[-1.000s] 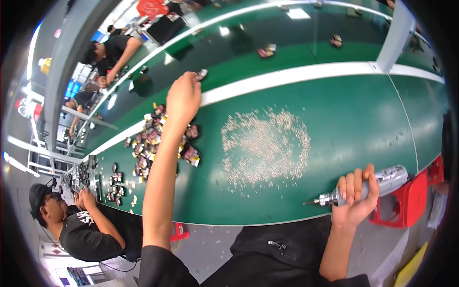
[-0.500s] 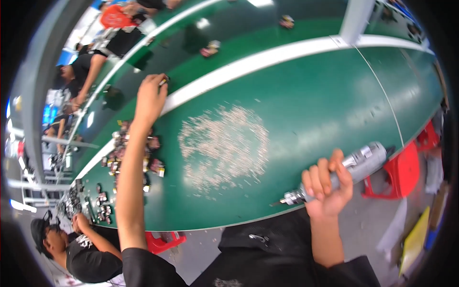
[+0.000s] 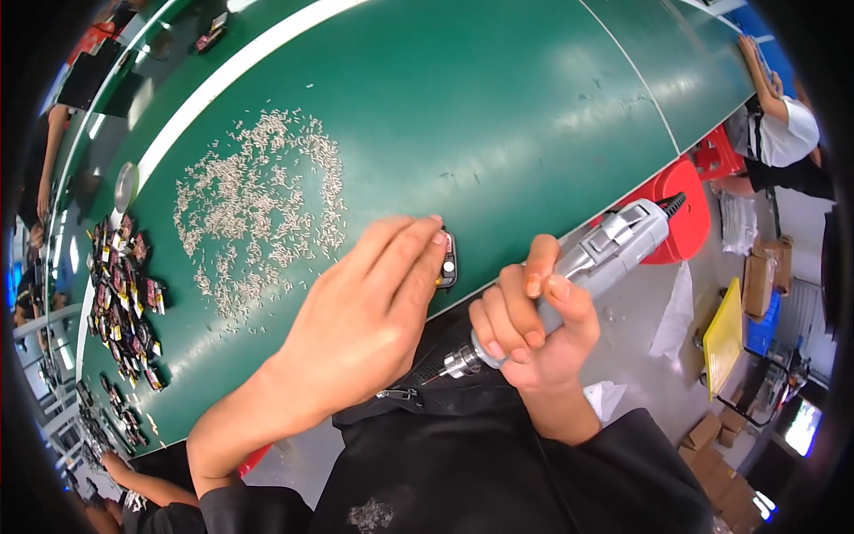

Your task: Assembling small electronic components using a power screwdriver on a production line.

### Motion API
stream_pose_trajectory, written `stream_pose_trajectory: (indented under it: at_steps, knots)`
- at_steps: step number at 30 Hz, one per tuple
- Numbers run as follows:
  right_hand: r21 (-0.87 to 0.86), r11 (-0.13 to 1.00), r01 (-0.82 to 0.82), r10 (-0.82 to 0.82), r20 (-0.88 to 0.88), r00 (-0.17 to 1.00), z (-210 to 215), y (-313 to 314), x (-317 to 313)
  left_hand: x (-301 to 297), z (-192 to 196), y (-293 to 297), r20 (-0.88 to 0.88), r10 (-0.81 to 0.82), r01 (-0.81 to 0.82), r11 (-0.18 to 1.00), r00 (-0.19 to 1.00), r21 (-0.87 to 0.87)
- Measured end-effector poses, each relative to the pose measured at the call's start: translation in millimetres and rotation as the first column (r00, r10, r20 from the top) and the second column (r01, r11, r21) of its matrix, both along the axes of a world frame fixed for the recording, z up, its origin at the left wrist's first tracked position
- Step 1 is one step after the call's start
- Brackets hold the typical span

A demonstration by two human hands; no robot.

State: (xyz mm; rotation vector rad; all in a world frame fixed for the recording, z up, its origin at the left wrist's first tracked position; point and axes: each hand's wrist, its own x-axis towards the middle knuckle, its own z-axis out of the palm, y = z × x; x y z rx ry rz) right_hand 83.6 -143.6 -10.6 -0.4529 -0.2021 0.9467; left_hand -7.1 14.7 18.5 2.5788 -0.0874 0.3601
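Observation:
My left hand (image 3: 369, 311) is at the near edge of the green table, its fingers pressed together over a small black device (image 3: 448, 258). Only the device's right side shows, with a round silvery spot on it; the rest is hidden under the fingers. My right hand (image 3: 538, 325) grips a grey electric screwdriver (image 3: 614, 240) around its body. The screwdriver is tilted, its thin bit pointing down and left in front of my dark clothing, below the device and apart from it. A scattered spread of small silvery screws (image 3: 231, 200) lies beyond my left hand.
Several small black devices with red and yellow bits (image 3: 120, 294) are heaped at the left of the green table (image 3: 471, 116). One more device (image 3: 212, 32) lies past the white rail. A red stool (image 3: 680, 214) stands right of the table. Other people work at both sides.
My left hand has come back from beyond the white rail to the near table edge with a small device. The screwdriver has shifted left and its bit points lower. The view has turned rightward.

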Motion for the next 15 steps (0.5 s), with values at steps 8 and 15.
stream_pose_trajectory:
  at_steps: [8, 15]
  knots:
    - [-0.140, 0.989, 0.044, -0.042, 0.015, 0.999, -3, 6, -19, 4, -4, -9, 0.033, -0.009, 0.002, 0.976, 0.999, 0.217]
    - [-0.142, 0.987, 0.082, -0.090, -0.049, 0.995, -3, 9, -19, 3, -9, -16, 0.193, -0.111, 0.010, 0.888, 0.975, 0.460]
